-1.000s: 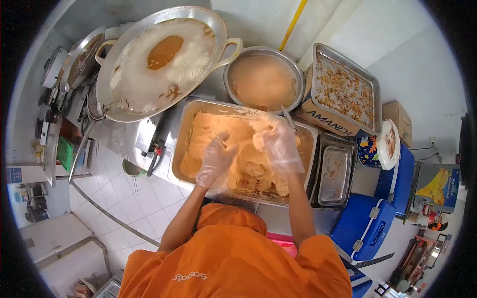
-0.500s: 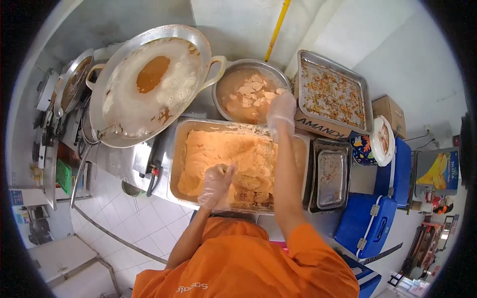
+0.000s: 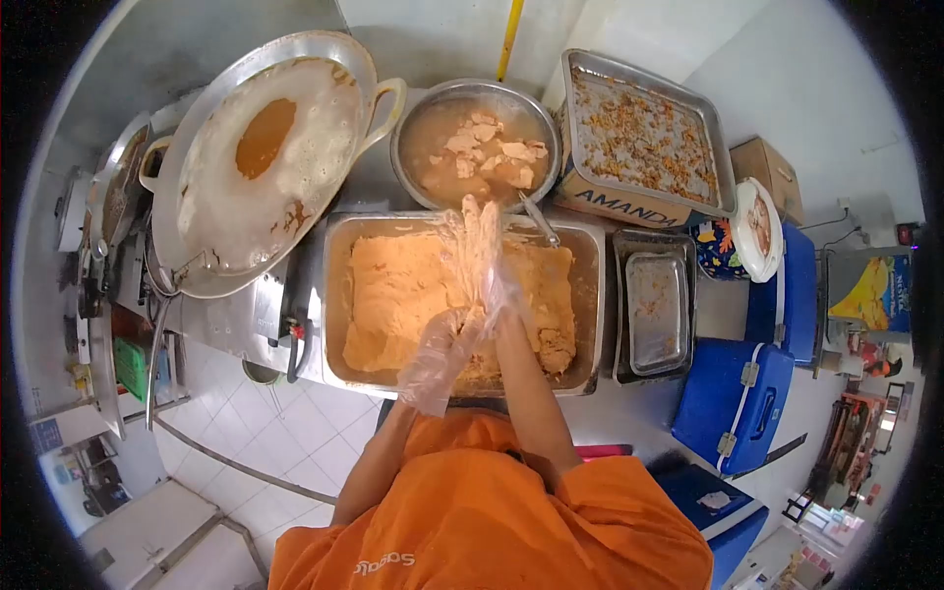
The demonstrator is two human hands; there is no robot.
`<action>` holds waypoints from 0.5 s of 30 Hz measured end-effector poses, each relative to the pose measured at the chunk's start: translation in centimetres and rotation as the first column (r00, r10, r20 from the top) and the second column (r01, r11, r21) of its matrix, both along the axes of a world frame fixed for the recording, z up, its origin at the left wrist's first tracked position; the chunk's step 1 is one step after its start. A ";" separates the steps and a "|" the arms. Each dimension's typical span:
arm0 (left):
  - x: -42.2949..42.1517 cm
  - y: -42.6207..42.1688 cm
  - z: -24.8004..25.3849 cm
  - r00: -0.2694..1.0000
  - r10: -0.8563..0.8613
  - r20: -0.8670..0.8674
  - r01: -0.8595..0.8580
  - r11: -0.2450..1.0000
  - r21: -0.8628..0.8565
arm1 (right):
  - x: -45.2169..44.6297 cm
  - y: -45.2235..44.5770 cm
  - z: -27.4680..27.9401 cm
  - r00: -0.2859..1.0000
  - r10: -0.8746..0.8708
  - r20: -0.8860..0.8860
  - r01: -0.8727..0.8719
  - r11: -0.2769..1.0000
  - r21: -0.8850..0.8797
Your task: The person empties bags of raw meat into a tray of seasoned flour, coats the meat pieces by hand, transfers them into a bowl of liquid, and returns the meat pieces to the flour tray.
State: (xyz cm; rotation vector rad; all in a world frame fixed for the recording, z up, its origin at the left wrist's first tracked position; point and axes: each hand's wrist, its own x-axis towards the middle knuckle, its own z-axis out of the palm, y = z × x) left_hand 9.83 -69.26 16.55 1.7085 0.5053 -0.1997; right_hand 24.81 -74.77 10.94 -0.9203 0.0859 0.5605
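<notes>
Both hands wear clear plastic gloves and meet above a metal tray [image 3: 588,295] of soft orange-tan paste [image 3: 388,295]. My right hand [image 3: 482,258] points away from me, fingers stretched out and coated with paste. Against its base rests my left hand [image 3: 440,356], fingers closed; whatever they hold, if anything, is hidden. Just beyond the tray, a round metal bowl [image 3: 401,147] contains cloudy brownish liquid and pale pieces [image 3: 477,143]. A metal utensil handle [image 3: 538,218] sticks out of the bowl toward the tray.
A large two-handled wok [image 3: 167,211] of foamy liquid stands left. Right are a crumb-strewn tray [image 3: 723,147] on a cardboard box [image 3: 619,205], stacked smaller pans [image 3: 657,366], a patterned tub [image 3: 718,246] and blue coolers [image 3: 733,408]. A hose [image 3: 236,469] runs lower left.
My right hand has come back from the bowl to above the tray, its fingers now straight. My left hand has moved slightly right to meet it. The view has shifted a little.
</notes>
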 end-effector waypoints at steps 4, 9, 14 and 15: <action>-0.8 0.3 0.6 0.999 -0.019 -0.042 0.021 0.999 0.050 | -0.2 -2.3 -1.4 0.991 0.119 -0.067 -0.128 0.980 -0.150; -2.6 2.9 -4.9 0.978 -0.175 0.115 0.101 0.877 0.470 | -3.4 -7.0 1.3 0.957 0.264 0.118 -0.071 0.612 -0.787; -1.6 0.8 -9.2 0.929 -0.259 -0.263 0.362 0.782 0.508 | -8.8 -9.1 -2.0 0.139 0.937 0.322 0.449 0.230 -0.863; -1.5 0.3 -10.3 0.902 -0.273 -0.335 0.416 0.758 0.501 | -9.4 -8.9 -2.9 0.091 0.957 0.275 0.449 0.207 -0.869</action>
